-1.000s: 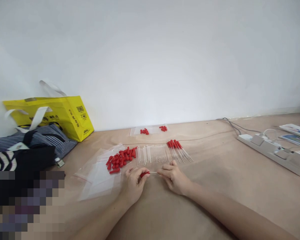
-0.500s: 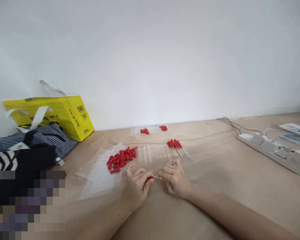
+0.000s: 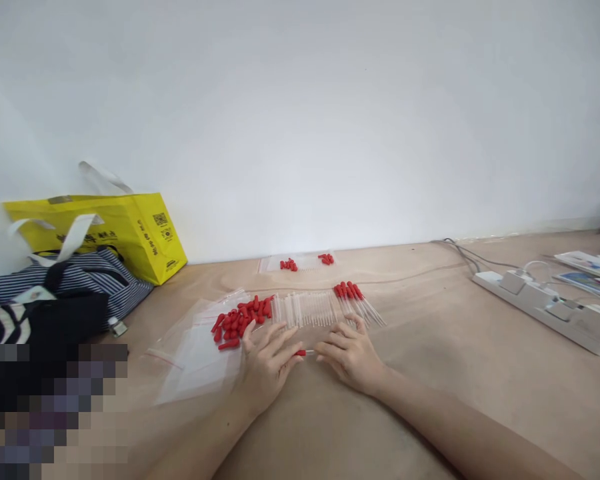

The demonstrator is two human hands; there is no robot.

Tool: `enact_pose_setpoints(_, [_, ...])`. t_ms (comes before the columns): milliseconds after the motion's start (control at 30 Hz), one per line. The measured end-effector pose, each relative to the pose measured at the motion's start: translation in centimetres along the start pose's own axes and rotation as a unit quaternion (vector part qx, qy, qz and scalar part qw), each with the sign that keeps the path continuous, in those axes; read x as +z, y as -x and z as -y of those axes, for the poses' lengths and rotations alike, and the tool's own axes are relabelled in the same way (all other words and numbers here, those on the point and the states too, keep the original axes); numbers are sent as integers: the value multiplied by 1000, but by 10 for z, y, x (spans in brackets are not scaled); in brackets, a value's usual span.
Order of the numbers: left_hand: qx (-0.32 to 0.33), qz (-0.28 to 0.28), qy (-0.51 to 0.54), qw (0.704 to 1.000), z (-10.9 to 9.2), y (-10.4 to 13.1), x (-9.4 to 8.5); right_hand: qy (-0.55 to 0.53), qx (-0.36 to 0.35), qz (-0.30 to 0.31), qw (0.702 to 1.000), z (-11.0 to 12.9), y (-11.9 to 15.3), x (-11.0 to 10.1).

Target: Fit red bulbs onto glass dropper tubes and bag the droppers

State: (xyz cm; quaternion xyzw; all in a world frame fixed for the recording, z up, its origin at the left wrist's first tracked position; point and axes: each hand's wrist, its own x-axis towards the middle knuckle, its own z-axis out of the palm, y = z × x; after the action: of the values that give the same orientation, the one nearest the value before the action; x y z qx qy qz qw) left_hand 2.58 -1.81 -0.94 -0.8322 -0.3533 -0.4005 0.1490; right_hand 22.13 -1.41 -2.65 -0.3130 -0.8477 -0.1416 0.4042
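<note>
My left hand pinches a red rubber bulb between thumb and forefinger, its other fingers spread. A thin clear tube sticks out of the bulb's right end. The tube's other end is inside the closed fingertips of my right hand, which mostly hide it. Just beyond my hands lies a row of loose clear tubes. To its right are several droppers, red bulbs fitted on tubes. Left of the row is a pile of loose red bulbs.
Clear zip bags lie under and beside the bulb pile. Another bag with red bulbs rests near the wall. A yellow bag and a striped bag stand left. On the right are a power strip and papers.
More of the red bulb now shows between my left fingertips, whose grip has loosened slightly. My left hand has shifted a little left; the right hand still holds the tube.
</note>
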Motion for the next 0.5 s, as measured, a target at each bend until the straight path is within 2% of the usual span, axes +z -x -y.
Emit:
enact_pose_setpoints(100, [5, 24, -16, 1000, 1, 1, -1, 12, -1, 24, 1000, -1, 2, -2])
enact_pose_setpoints(233, [-6, 73, -59, 996, 4, 2, -2, 60, 45, 61, 995, -4, 4, -1])
enact_pose_setpoints(333, [-36, 98, -100, 990, 12, 4, -2, 115, 134, 69, 982, -15, 4, 2])
enact_pose_setpoints(500, [-78, 135, -130, 979, 20, 6, 1, 179, 317, 91, 927, -37, -6, 12])
